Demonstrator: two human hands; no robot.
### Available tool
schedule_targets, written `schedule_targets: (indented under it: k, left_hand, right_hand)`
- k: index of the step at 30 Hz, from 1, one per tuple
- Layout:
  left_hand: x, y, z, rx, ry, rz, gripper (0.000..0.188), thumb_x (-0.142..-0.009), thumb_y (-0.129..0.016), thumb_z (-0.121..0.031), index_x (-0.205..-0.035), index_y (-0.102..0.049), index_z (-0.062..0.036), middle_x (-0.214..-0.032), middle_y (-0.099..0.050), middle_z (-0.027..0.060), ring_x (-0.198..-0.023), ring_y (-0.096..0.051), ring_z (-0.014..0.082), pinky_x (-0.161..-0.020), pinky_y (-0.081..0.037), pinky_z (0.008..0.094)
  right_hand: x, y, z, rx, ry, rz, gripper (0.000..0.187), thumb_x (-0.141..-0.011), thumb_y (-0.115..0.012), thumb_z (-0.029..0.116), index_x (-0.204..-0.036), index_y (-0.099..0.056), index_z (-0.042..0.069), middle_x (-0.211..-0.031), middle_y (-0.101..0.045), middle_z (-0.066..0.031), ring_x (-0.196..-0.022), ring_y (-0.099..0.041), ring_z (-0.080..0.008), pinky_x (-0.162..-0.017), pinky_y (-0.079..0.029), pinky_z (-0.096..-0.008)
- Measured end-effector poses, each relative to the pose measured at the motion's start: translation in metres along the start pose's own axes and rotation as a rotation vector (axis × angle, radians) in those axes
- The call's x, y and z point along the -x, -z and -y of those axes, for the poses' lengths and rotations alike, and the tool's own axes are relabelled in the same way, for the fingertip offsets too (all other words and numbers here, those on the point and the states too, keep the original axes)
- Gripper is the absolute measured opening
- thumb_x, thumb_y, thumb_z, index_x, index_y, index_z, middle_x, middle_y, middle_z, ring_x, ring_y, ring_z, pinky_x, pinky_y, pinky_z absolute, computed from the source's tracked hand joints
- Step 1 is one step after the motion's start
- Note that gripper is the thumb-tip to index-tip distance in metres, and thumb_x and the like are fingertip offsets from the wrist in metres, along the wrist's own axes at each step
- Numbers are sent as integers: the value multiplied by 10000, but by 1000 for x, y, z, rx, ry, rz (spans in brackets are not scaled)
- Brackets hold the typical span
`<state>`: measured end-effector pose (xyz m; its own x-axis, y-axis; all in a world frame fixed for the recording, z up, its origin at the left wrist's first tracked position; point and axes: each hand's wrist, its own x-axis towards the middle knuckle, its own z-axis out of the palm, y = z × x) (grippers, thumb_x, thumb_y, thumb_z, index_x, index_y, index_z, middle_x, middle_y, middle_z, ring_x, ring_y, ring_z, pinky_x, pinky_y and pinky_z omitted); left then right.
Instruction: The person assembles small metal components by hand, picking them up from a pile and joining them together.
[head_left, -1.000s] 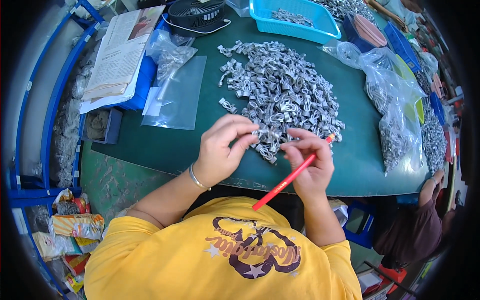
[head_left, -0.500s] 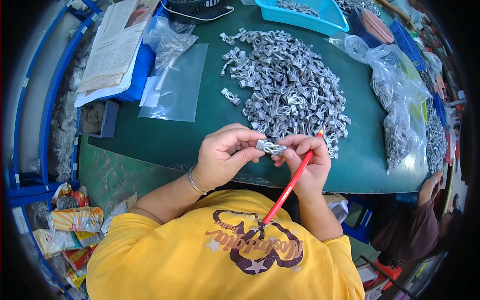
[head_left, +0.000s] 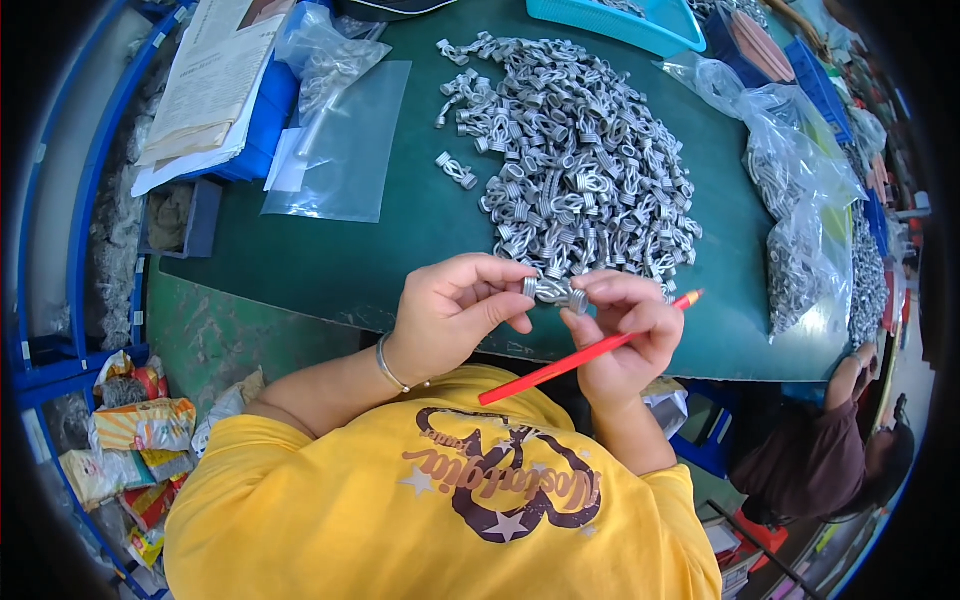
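Note:
Between the fingertips of both hands is a small grey metal fitting (head_left: 552, 289), with ribbed ends and looped, twisted strands in its middle. My left hand (head_left: 462, 303) pinches its left end between thumb and forefinger. Its right end sits in the fingertips of my right hand (head_left: 625, 330), which also carries a red pencil (head_left: 575, 362) slanting through the fingers. The pencil's tip points right, and its other end lies over my shirt. Just beyond my hands spreads a large pile of similar grey fittings (head_left: 590, 160) on the green tabletop (head_left: 330, 270). A few of them (head_left: 457, 170) lie apart at the pile's left.
A turquoise basket (head_left: 620, 28) stands at the far side. Clear bags of metal parts (head_left: 795, 220) lie at right. At left are a flat plastic bag (head_left: 350, 150), papers (head_left: 205, 90) on a blue bin and a grey box (head_left: 180, 220). Another person's arm (head_left: 845, 380) shows at right.
The red pencil has swung from steep to flatter, its tip now pointing right. The fitting in my fingers is turned slightly. The table and pile appear higher in the view.

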<state>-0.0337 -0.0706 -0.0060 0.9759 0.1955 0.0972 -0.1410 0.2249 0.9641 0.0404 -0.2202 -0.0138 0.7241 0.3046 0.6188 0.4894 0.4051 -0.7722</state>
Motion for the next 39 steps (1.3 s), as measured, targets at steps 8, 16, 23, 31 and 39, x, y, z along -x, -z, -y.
schedule_targets:
  k: [8,16,23,31,39]
  left_hand:
    - [-2,8,1,741,609,8,274,-942,-382,-240,-1025,-515,-15,-817,-537,58,-644,-527,115,-485,-425,208]
    - [-5,8,-5,854,507,-86,377,-946,-284,-401,-989,-471,-77,-802,-417,25,-651,-410,116,-540,-356,227]
    - [-6,11,-4,847,483,-120,490,-919,-229,-510,-1034,-457,-92,-971,-499,55,-875,-502,170,-733,-423,326]
    - [-1,4,-9,341,334,23,351,-825,-594,-70,-1143,-451,-28,-880,-501,17,-667,-446,38,-528,-345,155]
    - [0,4,-4,25,204,-64,248,-781,-633,-13,-1020,-567,-21,-817,-520,-22,-675,-452,23,-580,-369,151]
  right_hand:
    - [-11,-5,3,367,174,215,284,-660,-660,-112,-717,-426,40,-852,-617,-156,-729,-594,-264,-624,-491,-322]
    - [-26,-2,-21,886,104,261,348,-563,-746,26,-729,-444,71,-763,-569,-81,-689,-523,-266,-622,-365,-363]
    - [-14,1,-18,619,20,0,253,-690,-656,-81,-712,-432,35,-794,-599,-139,-636,-560,-196,-592,-461,-265]
    - [-8,4,6,-278,-610,-51,211,-795,-562,-73,-797,-385,42,-908,-580,-187,-698,-624,-180,-558,-524,-231]
    - [-4,4,4,-363,-708,-50,212,-803,-560,-62,-796,-379,50,-895,-583,-184,-679,-617,-177,-560,-517,-239]
